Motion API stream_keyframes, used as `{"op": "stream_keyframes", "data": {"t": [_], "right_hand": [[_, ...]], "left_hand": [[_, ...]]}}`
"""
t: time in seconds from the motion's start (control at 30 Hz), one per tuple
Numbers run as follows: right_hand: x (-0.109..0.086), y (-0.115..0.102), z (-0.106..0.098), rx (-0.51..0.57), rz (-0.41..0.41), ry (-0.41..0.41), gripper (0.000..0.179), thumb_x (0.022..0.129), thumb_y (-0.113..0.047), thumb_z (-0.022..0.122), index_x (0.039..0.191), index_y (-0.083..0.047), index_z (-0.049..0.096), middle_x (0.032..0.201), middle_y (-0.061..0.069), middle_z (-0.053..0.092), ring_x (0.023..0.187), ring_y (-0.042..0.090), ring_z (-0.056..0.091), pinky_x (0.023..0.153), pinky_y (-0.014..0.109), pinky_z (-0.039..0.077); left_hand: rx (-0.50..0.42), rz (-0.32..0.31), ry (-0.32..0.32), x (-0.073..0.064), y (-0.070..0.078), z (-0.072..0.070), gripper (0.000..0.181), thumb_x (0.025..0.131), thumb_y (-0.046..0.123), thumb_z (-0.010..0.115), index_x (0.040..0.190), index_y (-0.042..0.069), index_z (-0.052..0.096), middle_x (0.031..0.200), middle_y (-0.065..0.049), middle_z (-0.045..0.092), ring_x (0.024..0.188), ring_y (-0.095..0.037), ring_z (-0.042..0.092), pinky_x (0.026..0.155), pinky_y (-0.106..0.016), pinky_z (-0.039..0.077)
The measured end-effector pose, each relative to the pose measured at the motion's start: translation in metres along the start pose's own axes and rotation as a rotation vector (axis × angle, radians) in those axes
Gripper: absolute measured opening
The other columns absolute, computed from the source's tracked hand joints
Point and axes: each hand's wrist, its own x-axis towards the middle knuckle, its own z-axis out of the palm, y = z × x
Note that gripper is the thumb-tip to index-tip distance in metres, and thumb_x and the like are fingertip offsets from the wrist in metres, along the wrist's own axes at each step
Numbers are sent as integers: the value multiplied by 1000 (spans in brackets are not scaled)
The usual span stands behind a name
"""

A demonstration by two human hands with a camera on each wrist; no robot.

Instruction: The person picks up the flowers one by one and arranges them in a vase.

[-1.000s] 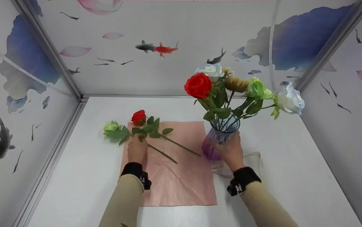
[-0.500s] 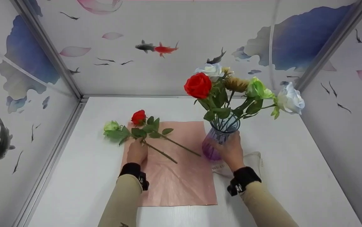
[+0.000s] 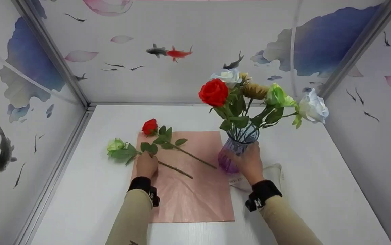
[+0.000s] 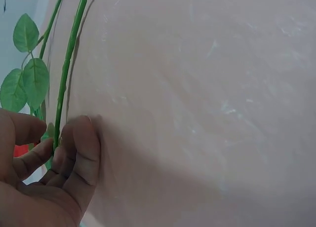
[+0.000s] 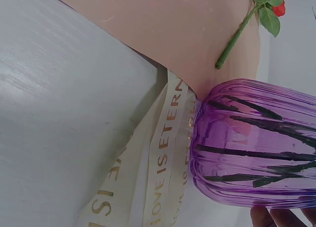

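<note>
My left hand (image 3: 147, 165) pinches the stem of a pale green rose (image 3: 115, 145) just below its leaves. In the left wrist view the thumb and fingers close around the green stem (image 4: 69, 64). A red rose (image 3: 149, 127) lies beyond it, its stem slanting across the pink wrapping paper (image 3: 195, 200). On the right, my right hand (image 3: 250, 161) grips a blue-to-purple ribbed glass vase (image 3: 228, 161). Red, white, green and brownish-yellow flowers fan out of the vase. Dark stems show through its purple base (image 5: 247, 143) in the right wrist view, where only some fingertips (image 5: 284, 217) appear.
A cream ribbon (image 5: 165, 158) with gold lettering lies by the vase's base, partly behind the right hand in the head view. The white table (image 3: 318, 190) is bounded by printed panels (image 3: 195, 81) at the back and sides.
The left hand has shifted its hold slightly along the green rose's stem. That rose has slid a little left and toward me. The right hand and vase have not moved.
</note>
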Motion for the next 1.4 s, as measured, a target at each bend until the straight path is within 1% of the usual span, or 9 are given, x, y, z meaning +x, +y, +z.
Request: {"op": "stream_keyframes", "data": {"t": [0.13, 0.27, 0.4, 0.53, 0.63, 0.8, 1.0, 1.17, 1.4], "right_hand": [[0, 0, 0, 10, 4, -3, 125, 81, -68, 75, 156, 6, 8, 150, 33, 31, 140, 45, 39, 114, 58, 38], [0, 1, 1, 27, 3, -2, 126, 80, -70, 75, 157, 5, 8, 150, 32, 31, 141, 44, 39, 115, 57, 37], [0, 1, 1, 39, 1, 8, 125, 79, -69, 76, 157, 4, 9, 149, 30, 33, 140, 43, 40, 115, 58, 36], [0, 1, 1, 59, 1, 25, 123, 78, -68, 78, 156, 2, 13, 147, 28, 36, 138, 42, 43, 114, 58, 38], [0, -1, 0, 68, -4, 30, 121, 78, -68, 79, 155, 1, 16, 145, 27, 38, 136, 41, 45, 113, 58, 39], [-1, -2, 0, 60, 8, 23, 121, 78, -69, 78, 155, 0, 16, 145, 26, 39, 136, 41, 45, 112, 59, 40], [0, -1, 0, 66, 11, 21, 122, 77, -69, 79, 156, -1, 16, 145, 26, 39, 137, 41, 44, 112, 60, 39], [-1, -2, 0, 76, 1, 25, 119, 78, -66, 79, 156, -1, 17, 144, 25, 40, 136, 40, 45, 111, 59, 40], [-1, -4, 0, 71, -2, 25, 117, 80, -64, 80, 155, 0, 17, 144, 26, 39, 136, 40, 45, 111, 59, 41]], "left_hand": [[2, -4, 32, 3, -2, 2, 19, 100, 10, 48, 96, -4, 61, 89, -20, 65, 82, -35, 66, 80, -47, 54], [19, 20, 111, 6, -5, 4, 28, 99, 8, 52, 71, 3, 56, 64, -13, 59, 64, -30, 65, 69, -43, 53], [-44, -26, 121, 4, -6, 4, 37, 100, 8, 54, 63, 9, 50, 51, -6, 52, 45, -21, 58, 52, -35, 48], [-146, -96, 101, 0, -3, 1, 32, 101, 10, 53, 70, 8, 52, 52, -4, 53, 41, -17, 56, 43, -31, 45], [-202, -129, 101, -2, 0, -1, 25, 102, 11, 52, 78, 6, 57, 59, -7, 58, 46, -19, 61, 44, -30, 46], [-344, -141, 107, -3, 5, -2, 12, 103, 11, 52, 106, 3, 61, 90, -15, 65, 61, -26, 68, 51, -32, 54], [-598, -158, 106, -3, 15, -3, 22, 104, 11, 57, 124, 7, 48, 109, -18, 59, 71, -32, 64, 64, -46, 60], [-692, -137, 121, -6, 22, -6, 35, 105, 11, 57, 135, 9, 40, 115, -16, 56, 74, -30, 66, 71, -51, 61], [-751, -73, 101, -5, 31, -10, 47, 105, 12, 55, 147, 9, 33, 121, -14, 54, 79, -27, 64, 74, -40, 61]]}}
